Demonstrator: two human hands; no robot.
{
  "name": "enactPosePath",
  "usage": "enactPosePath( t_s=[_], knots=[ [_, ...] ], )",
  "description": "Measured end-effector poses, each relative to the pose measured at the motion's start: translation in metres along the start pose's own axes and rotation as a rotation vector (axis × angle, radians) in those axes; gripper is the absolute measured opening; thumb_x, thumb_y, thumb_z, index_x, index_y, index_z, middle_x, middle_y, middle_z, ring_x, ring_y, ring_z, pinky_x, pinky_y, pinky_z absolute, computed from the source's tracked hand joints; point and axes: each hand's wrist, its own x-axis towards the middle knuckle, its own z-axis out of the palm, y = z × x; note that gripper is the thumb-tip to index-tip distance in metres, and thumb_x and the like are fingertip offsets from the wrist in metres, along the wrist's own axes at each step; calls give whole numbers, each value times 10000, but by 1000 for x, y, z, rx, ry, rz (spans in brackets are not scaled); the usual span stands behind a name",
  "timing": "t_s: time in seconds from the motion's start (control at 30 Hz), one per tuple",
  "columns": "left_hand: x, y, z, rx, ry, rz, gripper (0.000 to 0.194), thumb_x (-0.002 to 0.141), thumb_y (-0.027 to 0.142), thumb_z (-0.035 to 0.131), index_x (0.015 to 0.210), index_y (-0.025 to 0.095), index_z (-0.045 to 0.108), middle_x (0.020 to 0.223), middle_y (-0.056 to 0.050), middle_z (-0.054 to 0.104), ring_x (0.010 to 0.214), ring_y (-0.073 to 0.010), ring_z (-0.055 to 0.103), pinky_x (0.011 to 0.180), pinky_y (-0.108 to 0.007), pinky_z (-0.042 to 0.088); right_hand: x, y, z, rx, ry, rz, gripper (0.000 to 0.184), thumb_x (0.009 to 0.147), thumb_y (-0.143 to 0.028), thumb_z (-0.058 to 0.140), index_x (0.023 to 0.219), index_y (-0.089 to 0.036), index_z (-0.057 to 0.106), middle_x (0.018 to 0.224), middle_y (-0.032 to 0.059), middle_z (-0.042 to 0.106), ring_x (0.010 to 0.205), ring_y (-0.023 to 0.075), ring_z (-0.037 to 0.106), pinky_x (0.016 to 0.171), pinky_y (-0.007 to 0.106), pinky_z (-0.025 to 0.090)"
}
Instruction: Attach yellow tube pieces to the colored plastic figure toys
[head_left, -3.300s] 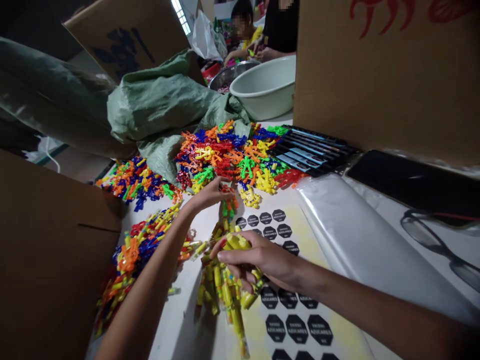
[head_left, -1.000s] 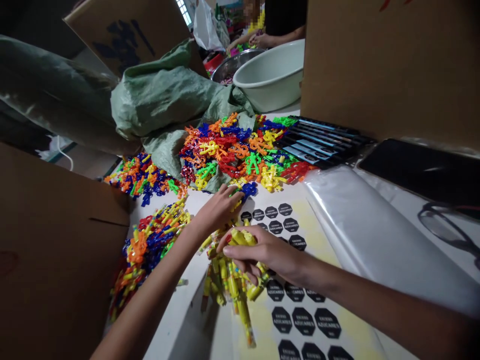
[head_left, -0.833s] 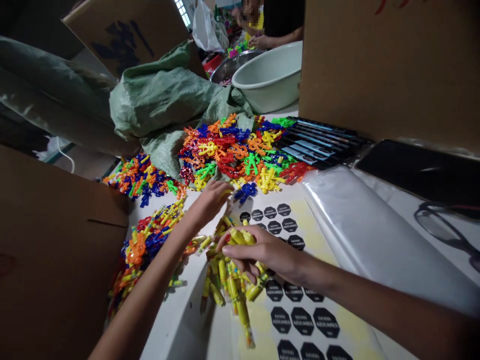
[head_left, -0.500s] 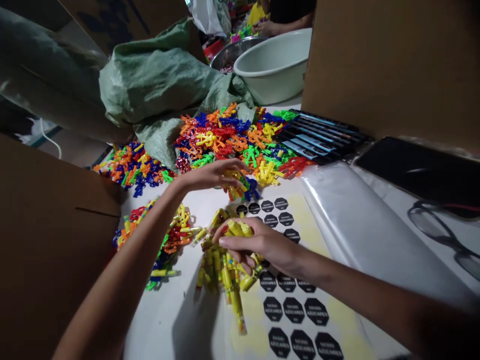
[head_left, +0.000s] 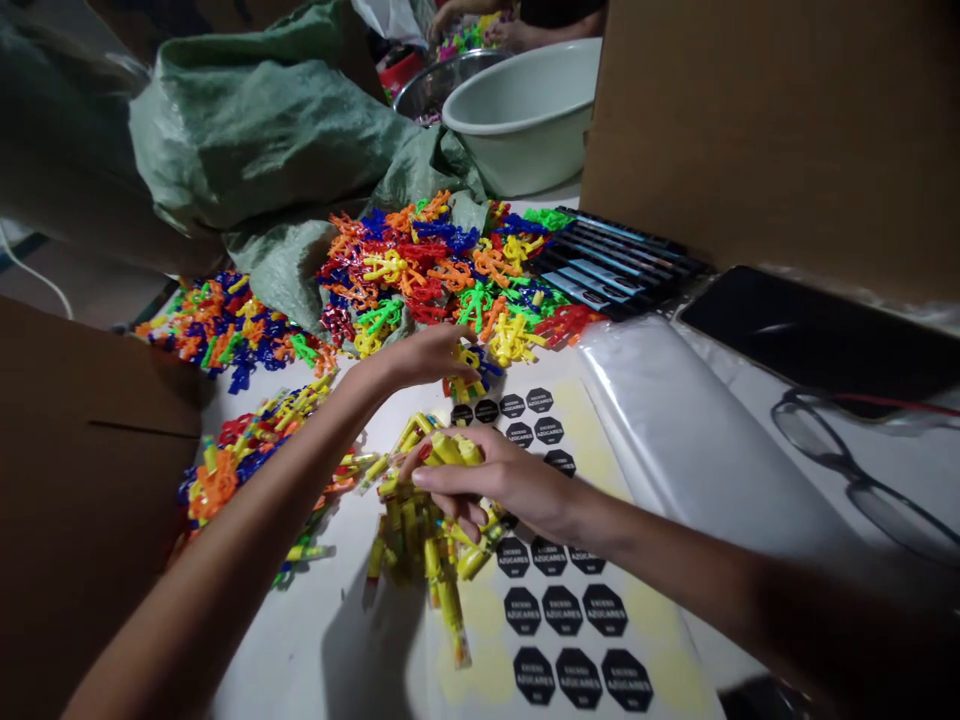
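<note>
In my right hand (head_left: 487,475) are several yellow wrapped tubes (head_left: 450,450), lying in the curled fingers with the thumb across them. Below that hand, more yellow tubes (head_left: 412,530) in clear wrap form a loose heap, partly on a sticker sheet (head_left: 480,640). My left hand (head_left: 431,355) reaches to the near edge of a big pile of small plastic figures (head_left: 420,270). Its fingers bend around a few blue and yellow figures (head_left: 472,370); the palm side is hidden. Left of the heap lies a mixed pile of figures with yellow tubes (head_left: 240,440), partly behind my left forearm.
Black-and-blue packets (head_left: 615,265), a clear plastic stack (head_left: 675,420), a phone (head_left: 825,330) and glasses (head_left: 855,470) lie at the right. Behind stand a green sack (head_left: 262,130) and a pale basin (head_left: 517,150). Cardboard (head_left: 750,130) flanks the table. Another person's hands show beyond.
The whole view has shifted, so most things sit further left. My left hand has dipped slightly, its fingers around figures. My right hand keeps the same hold on the yellow tubes.
</note>
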Motion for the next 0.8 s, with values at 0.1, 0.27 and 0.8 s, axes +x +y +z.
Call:
enactPosePath(
  t_s=[0.1,0.27,0.8],
  knots=[
    [-5,3,0,-12,-28,-18,671,753,502,770,1318,162,646,1161,-104,731,974,-252,658,798,-311,499,-1,0,1,-2,1,-1,326,837,-460,822,884,-184,657,619,-55,579,467,82,491,452,216,381],
    [-18,6,5,-52,-8,-41,640,746,586,755,1203,143,697,1069,-76,726,931,-239,642,767,-301,475,-3,0,3,-39,10,-14,352,836,-474,836,903,-179,657,639,-54,572,470,76,500,471,219,374],
    [-26,30,42,-271,319,57,593,874,666,645,1229,210,512,957,-45,631,809,-219,627,690,-321,533,0,1,-1,14,-34,16,468,721,-541,925,902,-188,675,651,-52,604,498,87,510,458,208,391]
  ],
)
